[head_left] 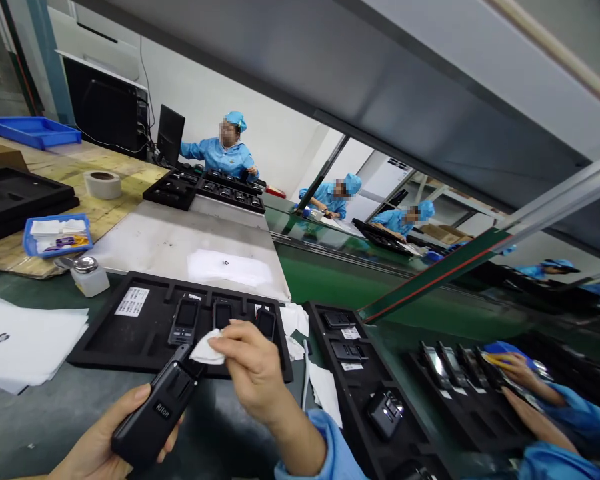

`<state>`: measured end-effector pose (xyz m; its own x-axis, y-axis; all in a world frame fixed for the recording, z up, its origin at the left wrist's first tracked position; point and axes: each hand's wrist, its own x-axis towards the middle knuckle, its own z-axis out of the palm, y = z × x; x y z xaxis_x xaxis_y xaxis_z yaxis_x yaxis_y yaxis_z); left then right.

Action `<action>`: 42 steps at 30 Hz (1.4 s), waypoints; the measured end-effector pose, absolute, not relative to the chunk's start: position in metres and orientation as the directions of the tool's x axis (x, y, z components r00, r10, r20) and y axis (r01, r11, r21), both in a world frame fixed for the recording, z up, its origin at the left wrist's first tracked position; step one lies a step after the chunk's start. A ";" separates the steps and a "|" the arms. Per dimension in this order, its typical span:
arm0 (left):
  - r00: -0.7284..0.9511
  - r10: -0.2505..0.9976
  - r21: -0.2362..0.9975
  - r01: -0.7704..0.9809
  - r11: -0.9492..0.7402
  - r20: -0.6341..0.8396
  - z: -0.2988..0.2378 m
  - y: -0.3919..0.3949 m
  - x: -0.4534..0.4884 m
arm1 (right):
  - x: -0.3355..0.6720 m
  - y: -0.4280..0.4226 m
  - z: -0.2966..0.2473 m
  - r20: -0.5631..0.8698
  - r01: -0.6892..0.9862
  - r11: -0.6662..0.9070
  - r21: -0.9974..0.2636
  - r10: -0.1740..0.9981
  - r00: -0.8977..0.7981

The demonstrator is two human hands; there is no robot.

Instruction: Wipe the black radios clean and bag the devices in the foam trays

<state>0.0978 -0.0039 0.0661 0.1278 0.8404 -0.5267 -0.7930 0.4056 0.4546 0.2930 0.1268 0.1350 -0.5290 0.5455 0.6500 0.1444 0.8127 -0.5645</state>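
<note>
Black handheld in the left hand, white cloth in the right

The left hand [97,437], at the near edge, grips a black, oblong plastic handheld device [155,417] marked "Riton", tilted with its top end pointing far and right. The right hand [255,370], in a light-blue sleeve [327,450], pinches a folded white cloth [208,348] between thumb and fingers at that top end; whether cloth and device touch, I cannot tell.

Just beyond the hands lies a black, rectangular foam tray [107,337] with a white printed label sheet [133,301] toward its left and three dark, screen-fronted handhelds [184,320] toward its right. White papers [27,340] lie to the left, and a squat, whitish bottle with a metal cap [90,277] stands beyond them, near a small blue plastic bin [57,237].

To the right runs a long black foam tray [363,381] holding more dark devices [385,412]. Farther right, a co-worker's hands [527,377] are over another black tray [487,413], with a yellow cloth-like piece [497,360] beside the fingers.
</note>
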 end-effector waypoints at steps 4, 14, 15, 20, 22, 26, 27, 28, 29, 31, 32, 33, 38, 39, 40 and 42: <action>0.133 0.836 0.464 -0.780 0.419 -0.532 0.064 -0.005 0.099 | 0.271 0.120 0.132 0.601 0.188 0.918 -0.350 0.374 -0.706; 0.093 0.899 0.433 -0.852 0.294 -0.428 0.071 0.005 0.077 | 0.315 0.103 0.103 0.518 0.214 0.738 -0.639 0.620 -0.590; 0.087 0.892 0.430 -0.852 0.298 -0.444 0.071 0.007 0.078 | 0.314 0.100 0.105 0.528 0.195 0.690 -0.697 0.678 -0.511; -0.046 0.837 0.456 -0.854 0.250 -0.545 0.073 0.015 0.095 | 0.273 0.070 0.115 0.632 0.148 0.718 -0.680 0.677 -0.377; -0.163 0.766 0.459 -0.869 0.187 -0.621 0.076 0.016 0.099 | 0.251 0.061 0.113 0.695 0.212 0.796 -0.567 0.600 -0.396; -0.271 0.690 0.465 -0.879 0.107 -0.671 0.079 0.014 0.097 | 0.231 0.052 0.103 0.749 0.239 0.864 -0.444 0.504 -0.430; -0.260 0.704 0.467 -0.877 0.115 -0.661 0.078 0.012 0.095 | 0.233 0.052 0.102 0.734 0.196 0.865 -0.462 0.497 -0.463; -0.239 0.724 0.469 -0.873 0.131 -0.647 0.076 0.011 0.093 | 0.237 0.052 0.102 0.706 0.142 0.856 -0.497 0.494 -0.508; -0.211 0.749 0.471 -0.870 0.149 -0.628 0.075 0.010 0.090 | 0.244 0.053 0.102 0.668 0.089 0.835 -0.543 0.494 -0.557; -0.138 0.801 0.471 -0.861 0.194 -0.583 0.073 0.008 0.086 | 0.260 0.056 0.102 0.575 0.021 0.749 -0.663 0.527 -0.626; -0.107 0.823 0.471 -0.858 0.207 -0.557 0.073 0.008 0.085 | 0.268 0.058 0.102 0.529 0.008 0.690 -0.724 0.562 -0.635; -0.082 0.844 0.472 -0.855 0.214 -0.531 0.073 0.008 0.083 | 0.277 0.060 0.100 0.488 0.006 0.628 -0.778 0.611 -0.623; -0.055 0.890 0.506 -0.837 0.206 -0.453 0.071 0.008 0.080 | 0.305 0.069 0.089 0.393 0.057 0.445 -0.894 0.839 -0.377; -0.056 0.890 0.516 -0.831 0.209 -0.452 0.069 0.009 0.080 | 0.306 0.070 0.087 0.390 0.068 0.434 -0.898 0.859 -0.332; -0.056 0.892 0.529 -0.821 0.214 -0.448 0.068 0.009 0.081 | 0.306 0.069 0.086 0.392 0.075 0.431 -0.899 0.870 -0.301; -0.058 0.908 0.584 -0.782 0.218 -0.416 0.066 0.009 0.085 | 0.301 0.067 0.086 0.408 0.081 0.444 -0.892 0.870 -0.278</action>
